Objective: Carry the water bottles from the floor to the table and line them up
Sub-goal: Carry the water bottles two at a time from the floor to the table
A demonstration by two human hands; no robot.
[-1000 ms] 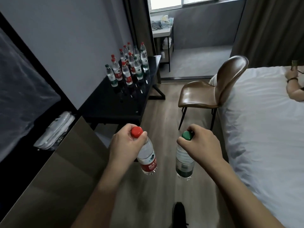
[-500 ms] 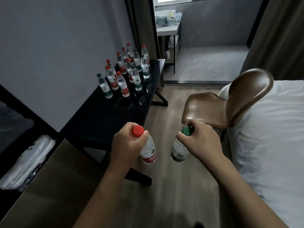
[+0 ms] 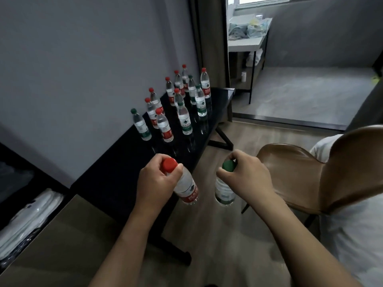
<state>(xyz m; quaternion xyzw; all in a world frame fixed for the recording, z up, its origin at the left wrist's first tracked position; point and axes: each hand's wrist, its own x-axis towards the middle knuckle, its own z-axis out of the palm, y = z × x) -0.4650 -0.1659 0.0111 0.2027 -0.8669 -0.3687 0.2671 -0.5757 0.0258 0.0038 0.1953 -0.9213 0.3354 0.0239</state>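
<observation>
Red and green bottle labels (image 3: 185, 123) carry print, perhaps a mountain logo, too blurred to read

red-capped bottle (image 3: 185, 186), green-capped bottle (image 3: 224, 190), black table (image 3: 128, 172), brown chair (image 3: 306, 175).

Brown chair (image 3: 294, 175) beside white bed (image 3: 352, 235), wood-look floor (image 3: 223, 241), folded white linens (image 3: 29, 216) lower left

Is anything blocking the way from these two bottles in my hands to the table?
Nothing visible. The red-capped bottle and green-capped bottle hang beside the black table, whose near end is bare; the standing bottles are farther along.
</observation>
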